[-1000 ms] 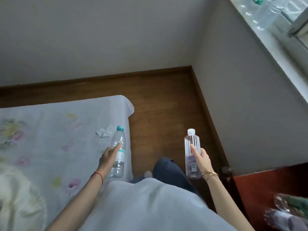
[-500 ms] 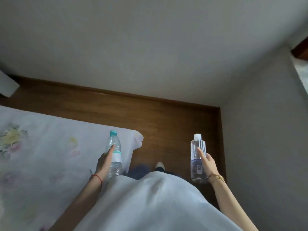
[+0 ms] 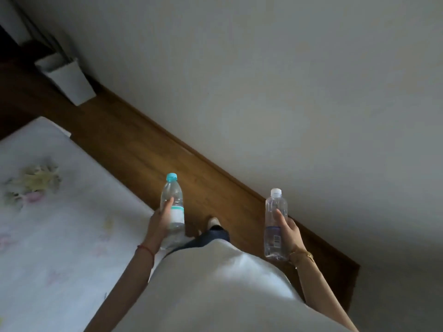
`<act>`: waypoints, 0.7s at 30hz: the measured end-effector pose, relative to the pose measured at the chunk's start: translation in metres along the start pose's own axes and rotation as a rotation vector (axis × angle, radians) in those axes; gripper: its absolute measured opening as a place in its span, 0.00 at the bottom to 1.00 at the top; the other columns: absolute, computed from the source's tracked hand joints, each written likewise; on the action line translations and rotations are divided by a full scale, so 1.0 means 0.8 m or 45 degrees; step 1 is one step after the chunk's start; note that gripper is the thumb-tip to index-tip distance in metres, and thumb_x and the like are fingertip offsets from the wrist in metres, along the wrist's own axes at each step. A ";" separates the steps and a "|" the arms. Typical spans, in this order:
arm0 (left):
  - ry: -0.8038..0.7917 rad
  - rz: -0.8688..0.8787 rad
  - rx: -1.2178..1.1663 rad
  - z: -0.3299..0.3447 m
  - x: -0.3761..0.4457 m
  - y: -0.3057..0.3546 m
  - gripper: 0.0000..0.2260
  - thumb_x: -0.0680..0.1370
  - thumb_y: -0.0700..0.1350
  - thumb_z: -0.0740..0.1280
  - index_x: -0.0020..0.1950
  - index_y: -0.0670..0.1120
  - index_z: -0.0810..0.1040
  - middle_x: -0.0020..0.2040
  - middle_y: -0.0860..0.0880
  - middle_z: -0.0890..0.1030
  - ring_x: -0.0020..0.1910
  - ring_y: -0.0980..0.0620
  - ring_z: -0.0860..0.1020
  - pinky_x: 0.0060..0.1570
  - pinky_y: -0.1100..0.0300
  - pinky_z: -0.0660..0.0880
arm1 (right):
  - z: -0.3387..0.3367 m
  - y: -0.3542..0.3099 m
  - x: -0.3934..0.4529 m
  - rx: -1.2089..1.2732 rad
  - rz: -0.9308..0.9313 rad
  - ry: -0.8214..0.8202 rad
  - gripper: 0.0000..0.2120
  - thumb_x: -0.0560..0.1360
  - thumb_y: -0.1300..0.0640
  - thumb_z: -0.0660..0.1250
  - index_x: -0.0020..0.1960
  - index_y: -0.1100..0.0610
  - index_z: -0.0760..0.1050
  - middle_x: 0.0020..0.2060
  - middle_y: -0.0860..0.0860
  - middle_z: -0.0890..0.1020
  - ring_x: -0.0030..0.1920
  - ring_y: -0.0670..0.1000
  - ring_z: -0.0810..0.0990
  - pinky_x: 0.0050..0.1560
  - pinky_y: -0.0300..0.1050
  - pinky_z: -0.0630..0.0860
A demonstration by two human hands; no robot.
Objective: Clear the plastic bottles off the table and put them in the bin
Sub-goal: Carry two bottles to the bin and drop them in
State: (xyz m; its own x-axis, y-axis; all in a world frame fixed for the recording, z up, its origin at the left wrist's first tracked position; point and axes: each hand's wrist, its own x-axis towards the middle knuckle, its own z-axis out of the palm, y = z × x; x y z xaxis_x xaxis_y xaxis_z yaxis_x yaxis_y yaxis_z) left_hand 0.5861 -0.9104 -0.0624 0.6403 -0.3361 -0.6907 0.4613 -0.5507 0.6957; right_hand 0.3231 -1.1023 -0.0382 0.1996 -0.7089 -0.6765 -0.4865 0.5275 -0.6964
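Observation:
My left hand grips a clear plastic bottle with a teal cap, held upright above the bed's edge. My right hand grips a second clear bottle with a white cap, also upright, over the wooden floor near the wall. A white bin stands on the floor against the wall at the far upper left, well away from both hands.
A bed with a pale flowered sheet fills the left side. A strip of brown wooden floor runs between the bed and the grey wall toward the bin. My leg and foot are on the floor.
The view has swung left: the room corner and windowsill are gone and the white bin has come into sight. Both hands still hold their bottles upright.

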 end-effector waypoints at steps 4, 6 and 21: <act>0.047 -0.008 -0.079 -0.007 0.060 0.083 0.22 0.78 0.61 0.59 0.62 0.46 0.72 0.55 0.42 0.78 0.50 0.45 0.79 0.45 0.54 0.78 | 0.042 -0.134 0.085 -0.115 -0.124 -0.102 0.33 0.70 0.35 0.65 0.64 0.57 0.68 0.53 0.60 0.79 0.46 0.57 0.82 0.38 0.47 0.77; 0.050 0.016 -0.109 -0.017 0.084 0.115 0.21 0.78 0.61 0.58 0.63 0.48 0.70 0.54 0.44 0.77 0.48 0.48 0.78 0.41 0.57 0.77 | 0.071 -0.189 0.121 -0.171 -0.189 -0.159 0.26 0.74 0.40 0.64 0.61 0.58 0.69 0.53 0.61 0.79 0.45 0.57 0.82 0.36 0.46 0.77; 0.639 -0.183 -0.669 -0.155 0.319 0.298 0.17 0.77 0.58 0.63 0.58 0.47 0.71 0.50 0.45 0.79 0.41 0.50 0.78 0.39 0.57 0.77 | 0.438 -0.487 0.405 -0.788 -0.357 -0.606 0.42 0.58 0.23 0.65 0.56 0.56 0.76 0.46 0.56 0.84 0.46 0.57 0.84 0.52 0.60 0.81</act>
State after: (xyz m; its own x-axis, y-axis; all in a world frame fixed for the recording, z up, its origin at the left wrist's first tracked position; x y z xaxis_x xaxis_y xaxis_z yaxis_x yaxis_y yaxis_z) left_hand 0.9355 -1.0329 -0.0479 0.6971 0.1706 -0.6963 0.7143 -0.0825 0.6949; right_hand 0.8753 -1.3735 -0.0697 0.6541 -0.4288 -0.6231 -0.7175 -0.0911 -0.6905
